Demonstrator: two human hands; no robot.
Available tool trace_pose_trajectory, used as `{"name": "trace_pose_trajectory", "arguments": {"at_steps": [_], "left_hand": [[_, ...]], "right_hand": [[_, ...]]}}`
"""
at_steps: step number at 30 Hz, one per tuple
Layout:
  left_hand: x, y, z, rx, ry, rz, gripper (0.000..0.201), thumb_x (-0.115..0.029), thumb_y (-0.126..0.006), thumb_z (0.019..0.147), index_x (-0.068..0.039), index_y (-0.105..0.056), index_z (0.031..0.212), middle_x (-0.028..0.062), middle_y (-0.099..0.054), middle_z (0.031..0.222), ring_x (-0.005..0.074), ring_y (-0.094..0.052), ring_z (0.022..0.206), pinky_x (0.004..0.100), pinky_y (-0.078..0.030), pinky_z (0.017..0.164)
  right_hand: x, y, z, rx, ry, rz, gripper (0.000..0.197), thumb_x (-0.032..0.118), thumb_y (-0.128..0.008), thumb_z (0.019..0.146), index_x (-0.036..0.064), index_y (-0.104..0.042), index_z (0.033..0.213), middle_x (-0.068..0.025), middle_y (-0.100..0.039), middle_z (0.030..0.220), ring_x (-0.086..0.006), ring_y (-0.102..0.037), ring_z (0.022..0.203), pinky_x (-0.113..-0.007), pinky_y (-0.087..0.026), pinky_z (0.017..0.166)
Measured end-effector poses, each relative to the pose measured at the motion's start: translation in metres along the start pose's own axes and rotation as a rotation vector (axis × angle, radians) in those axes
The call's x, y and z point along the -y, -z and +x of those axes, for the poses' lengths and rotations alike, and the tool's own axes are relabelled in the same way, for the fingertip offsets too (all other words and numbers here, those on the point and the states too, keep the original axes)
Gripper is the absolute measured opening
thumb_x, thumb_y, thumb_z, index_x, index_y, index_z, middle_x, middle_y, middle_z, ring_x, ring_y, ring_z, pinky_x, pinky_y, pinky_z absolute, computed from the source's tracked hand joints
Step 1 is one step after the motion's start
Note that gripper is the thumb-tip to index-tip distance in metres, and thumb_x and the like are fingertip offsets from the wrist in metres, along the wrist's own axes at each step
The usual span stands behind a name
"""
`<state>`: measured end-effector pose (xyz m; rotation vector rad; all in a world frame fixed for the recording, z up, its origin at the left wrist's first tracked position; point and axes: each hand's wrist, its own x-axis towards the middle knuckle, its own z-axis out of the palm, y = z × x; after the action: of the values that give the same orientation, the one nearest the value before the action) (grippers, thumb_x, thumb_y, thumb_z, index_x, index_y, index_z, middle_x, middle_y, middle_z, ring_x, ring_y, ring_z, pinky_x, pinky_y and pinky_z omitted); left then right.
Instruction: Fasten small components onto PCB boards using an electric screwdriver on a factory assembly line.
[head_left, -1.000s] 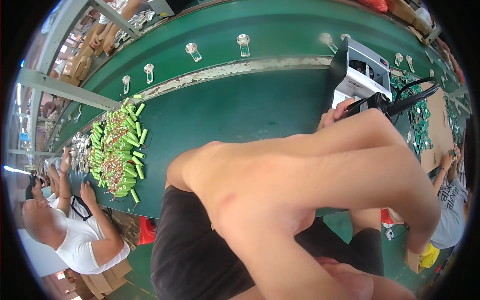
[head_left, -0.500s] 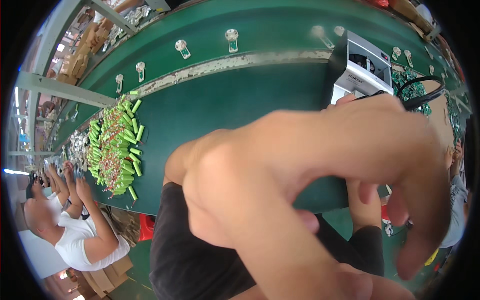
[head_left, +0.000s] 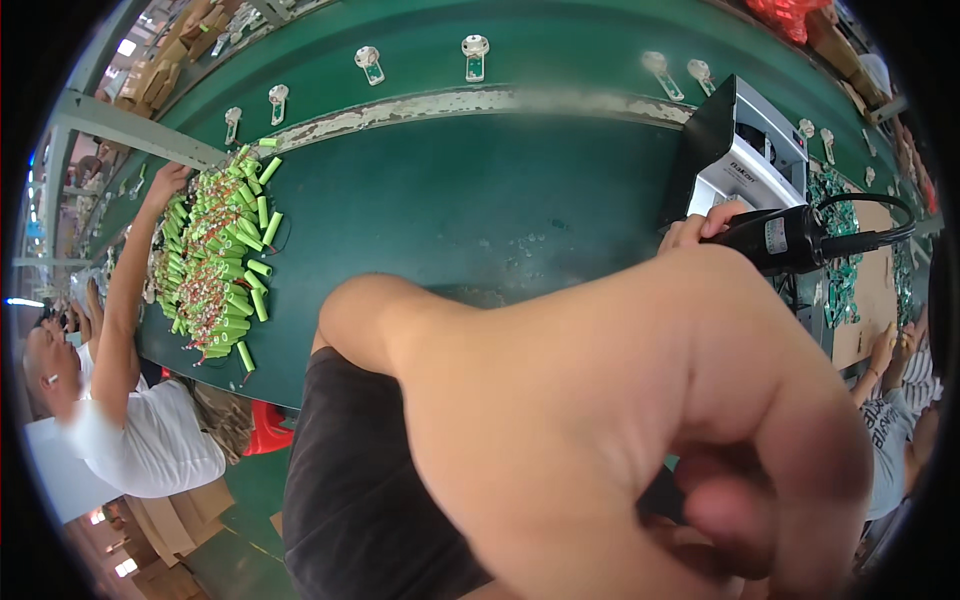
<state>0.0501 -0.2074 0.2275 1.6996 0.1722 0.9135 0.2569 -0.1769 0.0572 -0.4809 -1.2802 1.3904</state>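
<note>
My left hand (head_left: 610, 400) fills the lower middle, very close to the camera. Its fingers are curled and partly blurred, and what they hold, if anything, is hidden. Behind it, my right hand (head_left: 700, 225) is closed around the front end of a black corded electric screwdriver (head_left: 775, 240), its forearm hidden by the left hand. The screwdriver lies roughly level, its cord end toward the right, just in front of a black-and-silver machine (head_left: 745, 150) that looks like a screw feeder. The screwdriver's tip cannot be seen.
Green cylindrical batteries (head_left: 225, 270) with red wires lie heaped at the left of the green worktable (head_left: 400, 220). A co-worker's hand (head_left: 170, 180) touches the heap. White parts (head_left: 475, 60) stand along the far strip beyond a worn ledge (head_left: 400, 108). Green circuit boards (head_left: 840, 270) lie at the right.
My left hand has shifted lower, its fingers more curled. More of the screwdriver shows beside my right hand. The co-worker's arm at the left has reached to the batteries, and the view has turned slightly.
</note>
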Motion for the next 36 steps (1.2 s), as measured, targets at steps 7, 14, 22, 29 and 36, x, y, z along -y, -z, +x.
{"name": "trace_pose_trajectory", "arguments": {"at_steps": [7, 14, 22, 29, 36], "left_hand": [[0.001, -0.005, -0.002, -0.022, -0.012, -0.106, 0.018, -0.017, -0.081, 0.077, -0.001, -0.076, 0.086, 0.0052, -0.067, 0.073, 0.0164, -0.063, 0.069, 0.0265, -0.049, 0.066], [0.011, -0.012, 0.005, -0.011, 0.004, -0.236, 0.019, -0.017, -0.082, 0.076, -0.001, -0.077, 0.084, 0.0043, -0.066, 0.071, 0.015, -0.063, 0.066, 0.0256, -0.048, 0.064], [0.009, -0.019, 0.018, 0.038, 0.06, -0.353, 0.019, -0.017, -0.083, 0.075, -0.002, -0.077, 0.083, 0.0032, -0.066, 0.068, 0.0134, -0.062, 0.063, 0.0245, -0.048, 0.061], [0.015, -0.027, 0.001, -0.031, 0.226, -0.454, 0.019, -0.018, -0.085, 0.074, -0.002, -0.077, 0.081, 0.0023, -0.065, 0.065, 0.012, -0.061, 0.06, 0.0235, -0.047, 0.059], [0.035, -0.034, 0.005, -0.066, 0.317, -0.559, 0.019, -0.018, -0.086, 0.072, -0.002, -0.077, 0.08, 0.0014, -0.064, 0.062, 0.0106, -0.061, 0.057, 0.0225, -0.047, 0.057]], "right_hand": [[0.008, -0.002, 0.002, -0.014, -0.012, 0.033, 0.032, -0.008, -0.062, 0.089, 0.0076, -0.039, 0.105, -0.0068, -0.05, 0.069, -0.015, -0.046, 0.051, -0.031, -0.044, 0.051], [-0.008, -0.009, -0.005, -0.237, 0.036, 0.091, 0.033, -0.011, -0.067, 0.086, 0.0062, -0.043, 0.102, -0.0076, -0.053, 0.069, -0.0137, -0.049, 0.054, -0.03, -0.041, 0.053], [-0.005, 0.032, 0.002, 0.137, 0.031, 0.122, 0.031, -0.006, -0.066, 0.095, 0.0113, -0.044, 0.108, -0.0053, -0.053, 0.075, -0.0192, -0.052, 0.063, -0.039, -0.047, 0.061], [0.002, 0.012, 0.005, 0.076, -0.006, 0.025, 0.026, -0.002, -0.06, 0.095, 0.0097, -0.04, 0.107, -0.0037, -0.046, 0.071, -0.0136, -0.043, 0.056, -0.032, -0.042, 0.058], [-0.01, 0.006, 0.004, -0.006, 0.003, -0.018, 0.024, 0.0, -0.06, 0.094, 0.0082, -0.04, 0.106, -0.0027, -0.046, 0.071, -0.0122, -0.042, 0.054, -0.029, -0.041, 0.054]]}}
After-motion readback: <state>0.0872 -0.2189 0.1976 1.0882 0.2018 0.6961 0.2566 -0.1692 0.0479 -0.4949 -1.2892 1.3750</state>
